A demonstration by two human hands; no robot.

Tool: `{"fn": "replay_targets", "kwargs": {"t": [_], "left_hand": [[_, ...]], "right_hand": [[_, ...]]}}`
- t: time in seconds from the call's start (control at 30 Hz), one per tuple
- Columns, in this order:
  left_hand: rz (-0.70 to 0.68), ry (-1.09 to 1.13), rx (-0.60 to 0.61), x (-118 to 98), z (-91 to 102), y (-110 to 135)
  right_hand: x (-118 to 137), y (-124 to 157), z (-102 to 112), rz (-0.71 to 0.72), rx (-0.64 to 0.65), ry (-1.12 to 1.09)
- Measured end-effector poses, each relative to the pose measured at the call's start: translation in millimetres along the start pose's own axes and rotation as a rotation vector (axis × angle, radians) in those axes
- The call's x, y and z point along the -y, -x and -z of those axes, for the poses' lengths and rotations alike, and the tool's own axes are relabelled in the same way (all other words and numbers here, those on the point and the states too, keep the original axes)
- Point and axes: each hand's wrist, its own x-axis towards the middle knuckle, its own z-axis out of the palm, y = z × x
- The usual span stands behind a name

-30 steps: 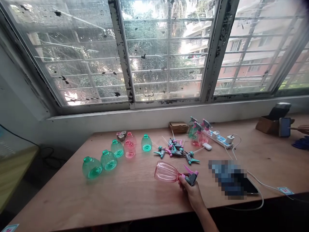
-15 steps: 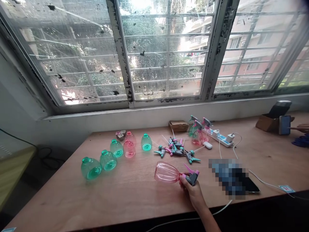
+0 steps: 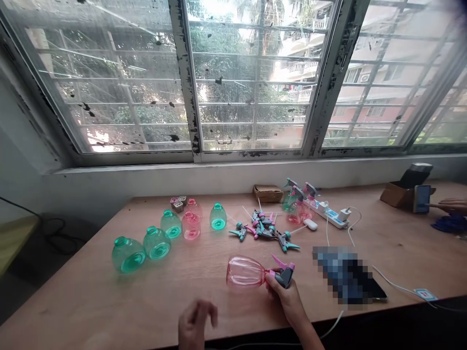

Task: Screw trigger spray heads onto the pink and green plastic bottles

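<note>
My right hand [image 3: 282,294] is closed round the neck of a pink see-through spray bottle [image 3: 246,272]. The bottle lies sideways above the table, its base pointing left, with a grey and pink trigger head [image 3: 284,274] on its neck. My left hand [image 3: 197,318], slightly blurred, is over the table's front edge, apart from the bottle. Its fingers are loosely bent and apart, with nothing seen in them. Beyond the bottle lies a pile of loose trigger spray heads [image 3: 264,228] in grey, teal and pink, with thin tubes.
Green bottles without heads [image 3: 127,255] and pink ones [image 3: 191,226] stand left. Finished-looking spray bottles [image 3: 299,209] stand by a power strip [image 3: 332,216]. A pixelated dark flat thing [image 3: 346,277] and white cables lie right. A cardboard box [image 3: 268,193] is at the wall; another person's hand [image 3: 452,203] shows far right.
My left hand has come into view at the bottom. The right hand still grips the spray bottle, which appears slightly lower and further left as the whole view shifts.
</note>
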Motion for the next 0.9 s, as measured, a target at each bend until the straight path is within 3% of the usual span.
{"fn": "replay_targets", "kwargs": {"t": [0.03, 0.07, 0.17, 0.3, 0.5, 0.7, 0.9], "left_hand": [[-0.053, 0.087, -0.131, -6.7, -4.2, -15.6], [-0.060, 0.124, -0.179, -12.2, -7.7, -29.4], [-0.023, 0.065, -0.043, -15.6, -17.6, -53.2], [-0.052, -0.015, 0.159, 7.4, -30.1, -52.0], [-0.112, -0.140, 0.192, 35.8, -34.7, -50.3], [-0.136, -0.053, 0.277, 32.4, -31.3, -45.2], [-0.128, -0.146, 0.257, 43.5, -24.4, -53.2]], "right_hand": [[0.7, 0.3, -0.5, 0.001, 0.014, 0.012], [1.5, 0.7, -1.2, 0.001, 0.028, 0.024], [3.6, 1.8, -3.2, -0.002, 0.076, 0.061], [4.0, 1.9, -6.1, -0.003, 0.120, 0.102], [10.0, -2.4, -12.6, -0.043, 0.096, 0.057], [11.5, -3.0, -14.1, -0.068, 0.065, 0.040], [-1.5, -4.3, -25.4, -0.094, 0.035, 0.047]]}}
